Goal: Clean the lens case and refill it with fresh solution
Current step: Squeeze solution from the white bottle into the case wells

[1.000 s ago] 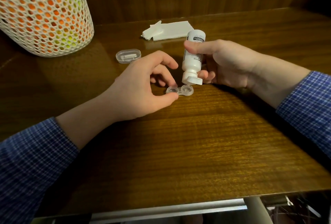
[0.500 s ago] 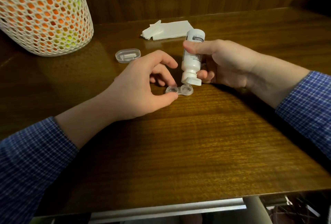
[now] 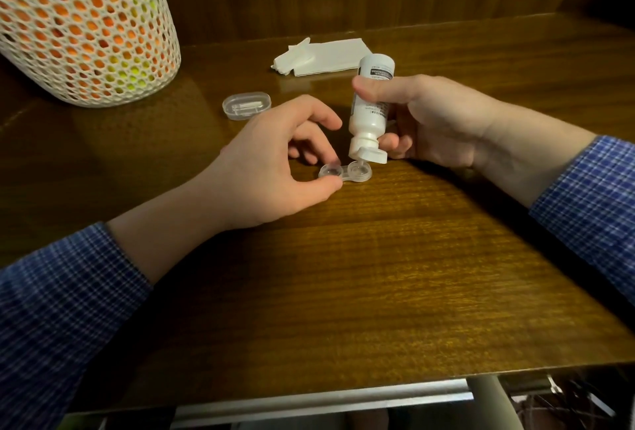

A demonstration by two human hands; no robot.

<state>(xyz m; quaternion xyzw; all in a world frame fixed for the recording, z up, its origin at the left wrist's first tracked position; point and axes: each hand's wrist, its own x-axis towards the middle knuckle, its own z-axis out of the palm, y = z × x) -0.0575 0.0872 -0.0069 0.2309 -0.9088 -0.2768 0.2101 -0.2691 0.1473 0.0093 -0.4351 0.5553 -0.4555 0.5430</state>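
Head view looks down on a brown wooden table (image 3: 378, 275), where the refill step appears to be in hand. The right hand (image 3: 443, 120) grips a small white bottle (image 3: 369, 110) turned nozzle-down, thumb across its front and fingers curled behind it, with the flip cap hanging open at the bottom. The nozzle sits just above the right well of the clear lens case (image 3: 345, 173), which lies flat on the table between the two hands. The left hand (image 3: 271, 161) steadies the case, pinching its left well between thumb and a fingertip while the other fingers arch loosely above it.

Whether liquid is leaving the nozzle is too fine to tell, and neither well shows a clear fill level. The case has no caps on it.

Judging by this, the right well is being filled or is about to be. The next move calls for a gentle squeeze with the nozzle kept off the rim, then a short shift of the bottle over to the left well, where the pinching fingers would need to make room.

Further back lie a folded white tissue (image 3: 326, 55), a small clear oval box (image 3: 246, 105) and a white mesh basket (image 3: 82, 24) of orange and yellow balls.
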